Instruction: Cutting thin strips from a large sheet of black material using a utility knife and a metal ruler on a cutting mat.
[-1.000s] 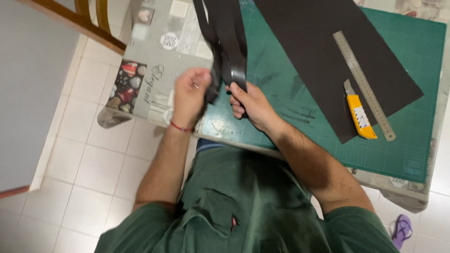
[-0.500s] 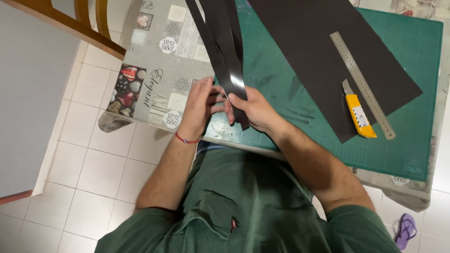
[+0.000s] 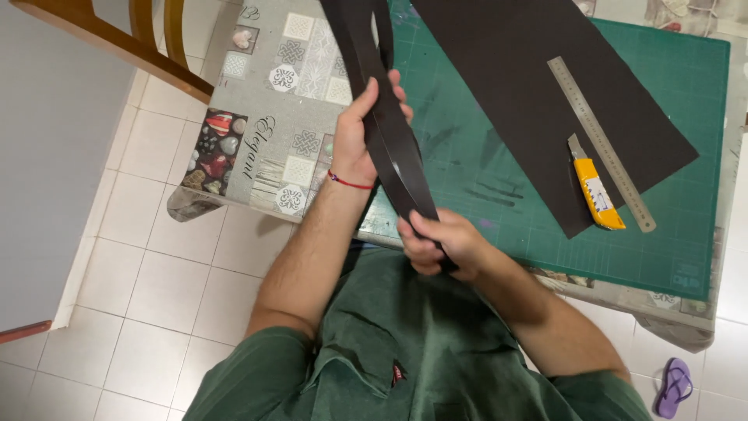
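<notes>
Over table edge, L hand (image 3: pixel 360 129) & R hand (image 3: pixel 436 243) fingers clamped on dark leather strips (image 3: pixel 387 136): likely light, floppy, smooth; grip w/ flat pinch across width.

two dark strips (image 3: pixel 386 132), one dark sheet (image 3: pixel 538 93), one ruler (image 3: pixel 600 144), one utility knife (image 3: pixel 594 187).

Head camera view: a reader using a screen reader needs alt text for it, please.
Seen from above, a person's left hand and right hand grip long dark brown leather strips over a green cutting mat. On the mat lie a dark brown leather sheet, steel ruler and yellow utility knife.
</notes>
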